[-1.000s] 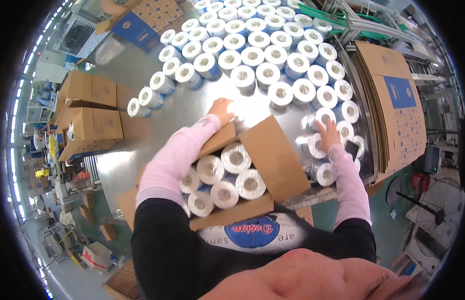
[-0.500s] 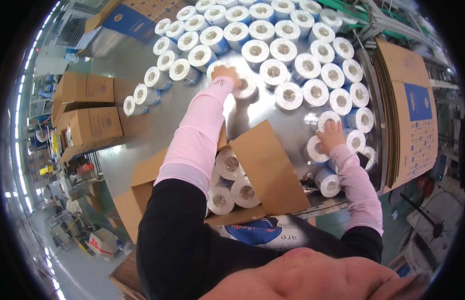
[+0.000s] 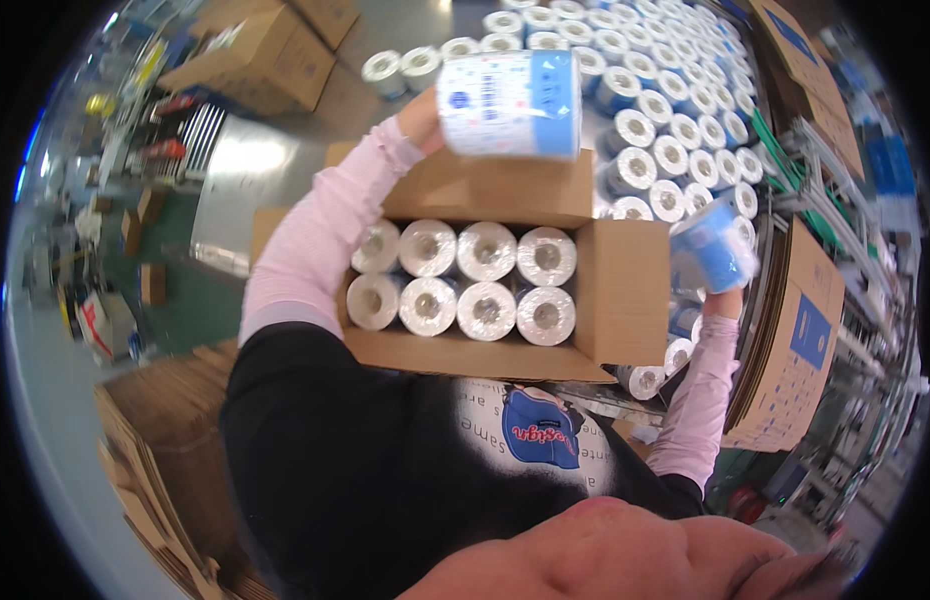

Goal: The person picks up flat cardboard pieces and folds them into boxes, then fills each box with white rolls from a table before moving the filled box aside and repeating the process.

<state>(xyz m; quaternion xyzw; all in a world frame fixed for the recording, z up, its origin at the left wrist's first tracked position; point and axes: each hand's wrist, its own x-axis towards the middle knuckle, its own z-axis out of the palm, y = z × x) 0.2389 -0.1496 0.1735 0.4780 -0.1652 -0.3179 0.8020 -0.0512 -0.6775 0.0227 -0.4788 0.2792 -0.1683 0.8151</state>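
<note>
My left hand (image 3: 421, 122) is closed around a wrapped paper roll (image 3: 507, 105), white with a blue band. It is lifted on its side above the far flap of an open cardboard box (image 3: 630, 290). My right hand (image 3: 725, 304), to the right of the box, grips another blue-and-white wrapped paper roll (image 3: 709, 248) from below; that roll is tilted and a little blurred. Inside the box, several paper rolls (image 3: 487, 310) stand upright in two rows with their round ends up. The fingers of both hands are partly hidden behind the rolls they hold.
Many upright paper rolls (image 3: 671, 156) crowd the metal table (image 3: 247, 165) at the far right. Flattened cartons (image 3: 785, 350) stand along the right edge. Other cardboard boxes (image 3: 260, 62) are at the far left, and stacked flat cardboard (image 3: 170, 440) is at the lower left.
Both hands reached among the table rolls before; now each holds one in the air. The view has shifted, so the box shows fully, with two rows of rolls in it.
</note>
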